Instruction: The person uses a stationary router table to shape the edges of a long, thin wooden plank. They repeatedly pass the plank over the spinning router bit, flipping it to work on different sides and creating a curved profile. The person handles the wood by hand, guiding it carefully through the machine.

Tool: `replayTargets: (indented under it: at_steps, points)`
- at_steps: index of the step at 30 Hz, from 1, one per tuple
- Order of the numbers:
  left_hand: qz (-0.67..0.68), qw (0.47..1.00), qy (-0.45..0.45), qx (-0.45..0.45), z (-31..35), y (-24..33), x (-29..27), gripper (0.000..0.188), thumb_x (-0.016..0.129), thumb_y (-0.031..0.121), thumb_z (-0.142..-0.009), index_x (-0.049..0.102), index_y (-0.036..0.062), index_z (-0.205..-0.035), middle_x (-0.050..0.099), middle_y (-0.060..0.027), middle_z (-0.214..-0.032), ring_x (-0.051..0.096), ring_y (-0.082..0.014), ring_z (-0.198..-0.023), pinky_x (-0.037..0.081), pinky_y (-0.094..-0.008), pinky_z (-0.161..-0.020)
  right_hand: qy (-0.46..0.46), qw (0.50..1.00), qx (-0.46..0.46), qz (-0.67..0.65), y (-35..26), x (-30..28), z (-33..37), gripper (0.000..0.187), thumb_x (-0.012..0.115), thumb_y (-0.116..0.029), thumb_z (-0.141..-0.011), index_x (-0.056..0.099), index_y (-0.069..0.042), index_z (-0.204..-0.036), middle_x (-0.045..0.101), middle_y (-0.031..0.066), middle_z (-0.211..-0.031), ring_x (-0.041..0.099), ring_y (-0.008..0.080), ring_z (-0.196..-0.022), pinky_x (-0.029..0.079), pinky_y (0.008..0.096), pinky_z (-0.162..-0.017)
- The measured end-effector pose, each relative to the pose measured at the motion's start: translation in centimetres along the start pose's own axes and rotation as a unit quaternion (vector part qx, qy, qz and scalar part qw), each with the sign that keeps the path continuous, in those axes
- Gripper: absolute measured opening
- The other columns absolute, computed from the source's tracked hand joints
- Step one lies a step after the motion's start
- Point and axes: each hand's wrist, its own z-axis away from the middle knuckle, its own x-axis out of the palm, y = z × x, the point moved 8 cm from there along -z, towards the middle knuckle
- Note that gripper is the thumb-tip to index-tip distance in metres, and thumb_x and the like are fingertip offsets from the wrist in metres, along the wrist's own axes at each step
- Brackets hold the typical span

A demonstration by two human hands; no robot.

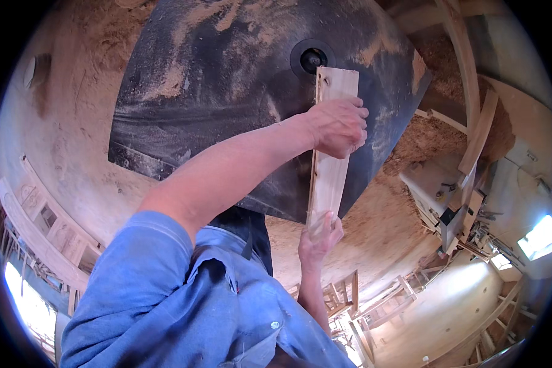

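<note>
Wooden board (330, 183), just one, in both left hand (339, 126) and right hand (318, 240)

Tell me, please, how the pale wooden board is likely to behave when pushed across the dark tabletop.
The pale wooden board looks stiff, its thick length showing no obvious sag. Its broad, flat face suggests it would slide rather than roll. Tan dust on the dark tabletop may ease that sliding.
</note>
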Motion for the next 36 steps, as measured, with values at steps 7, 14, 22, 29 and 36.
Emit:
replayTargets:
  at_steps: [7, 14, 22, 29, 36]
  points:
    - [0.019, 0.999, 0.031, -0.014, 0.1, -0.5, -0.3, 0.023, 0.067, 0.021, -0.09, 0.071, 0.0119, -0.069, 0.068, -0.0036, -0.075, 0.063, -0.0229, -0.091, 0.047, -0.0365, -0.097, -0.007, 1.0, -0.008, 0.011, -0.7, 0.2, 0.0, 0.098, 0.082, 0.0, -0.068, 0.049, -0.007, -0.159, 0.047, 0.0289, -0.145, 0.048, 0.0463, -0.127, 0.038, 0.0567, -0.109]
    - [0.023, 0.999, 0.047, -0.008, 0.5, -0.7, -0.3, 0.022, 0.068, 0.022, -0.088, 0.071, 0.0125, -0.068, 0.067, -0.0025, -0.073, 0.062, -0.0224, -0.09, 0.048, -0.0362, -0.096, -0.021, 1.0, 0.021, -0.004, -0.5, 0.5, 0.5, 0.099, 0.083, 0.005, -0.065, 0.052, -0.005, -0.159, 0.045, 0.0283, -0.148, 0.047, 0.0471, -0.133, 0.04, 0.0567, -0.113]
    - [0.019, 0.998, 0.053, -0.027, 1.9, -0.8, -1.4, 0.023, 0.07, 0.022, -0.087, 0.067, 0.0135, -0.066, 0.065, -0.001, -0.071, 0.061, -0.0216, -0.089, 0.049, -0.0356, -0.095, -0.031, 0.999, -0.01, -0.004, -0.3, 0.7, 0.4, 0.096, 0.083, -0.004, -0.068, 0.05, -0.007, -0.158, 0.044, 0.0315, -0.147, 0.046, 0.0502, -0.128, 0.037, 0.0601, -0.108]
    - [0.003, 0.995, 0.083, -0.048, 3.5, -0.6, -2.4, 0.025, 0.072, 0.02, -0.088, 0.064, 0.0129, -0.065, 0.064, -0.0015, -0.071, 0.062, -0.0216, -0.088, 0.05, -0.0354, -0.094, -0.032, 0.999, -0.036, -0.012, -0.1, 0.6, 0.3, 0.094, 0.078, -0.006, -0.072, 0.048, -0.012, -0.161, 0.044, 0.0329, -0.149, 0.046, 0.0516, -0.126, 0.038, 0.0617, -0.106]
    - [-0.018, 0.994, 0.091, -0.059, 4.7, -0.1, -3.2, 0.024, 0.073, 0.019, -0.09, 0.066, 0.0119, -0.068, 0.066, -0.0012, -0.074, 0.064, -0.0221, -0.089, 0.051, -0.0353, -0.097, -0.021, 0.997, -0.059, -0.033, -0.5, 0.2, -0.1, 0.085, 0.072, -0.006, -0.077, 0.049, -0.012, -0.159, 0.045, 0.0336, -0.148, 0.047, 0.0521, -0.126, 0.04, 0.0608, -0.106]
